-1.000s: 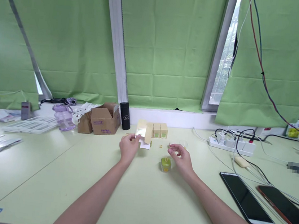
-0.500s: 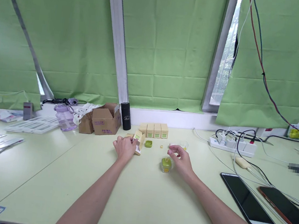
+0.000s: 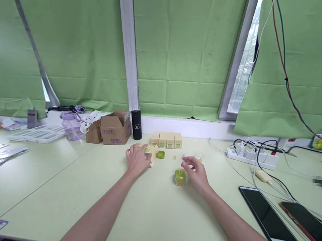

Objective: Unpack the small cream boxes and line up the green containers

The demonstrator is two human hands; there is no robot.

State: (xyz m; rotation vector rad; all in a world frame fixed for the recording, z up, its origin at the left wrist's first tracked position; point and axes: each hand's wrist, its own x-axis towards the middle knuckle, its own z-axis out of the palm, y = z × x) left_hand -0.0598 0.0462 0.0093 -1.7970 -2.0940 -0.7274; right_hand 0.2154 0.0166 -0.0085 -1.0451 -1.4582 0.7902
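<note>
My left hand (image 3: 137, 160) is over a small tan cardboard box (image 3: 154, 151) lying on the table, its flaps open. The fingers and thumb curve round the box and hide part of it. To the right, my right hand (image 3: 198, 174) hovers with bent fingers, a small gap between thumb and fingertips, and nothing visible in it. Just below its fingers stands a small clear jar with a green lid (image 3: 180, 177). Between the hands are a little green tray (image 3: 160, 155) and a tiny yellowish piece (image 3: 174, 157). A clear round container (image 3: 199, 156) sits behind my right hand.
Several closed tan boxes (image 3: 170, 140) stand in a row behind. Farther left are a black cylinder (image 3: 136, 125), a brown carton (image 3: 115, 130) and a purple bottle (image 3: 72, 126). On the right lie a power strip (image 3: 252, 157), cables and two phones, one a dark-screened phone (image 3: 269, 216).
The small box under my left hand has been tipped from a raised, tilted position down onto the table. My left hand has turned more palm-down over it. My right hand stays nearly still.
</note>
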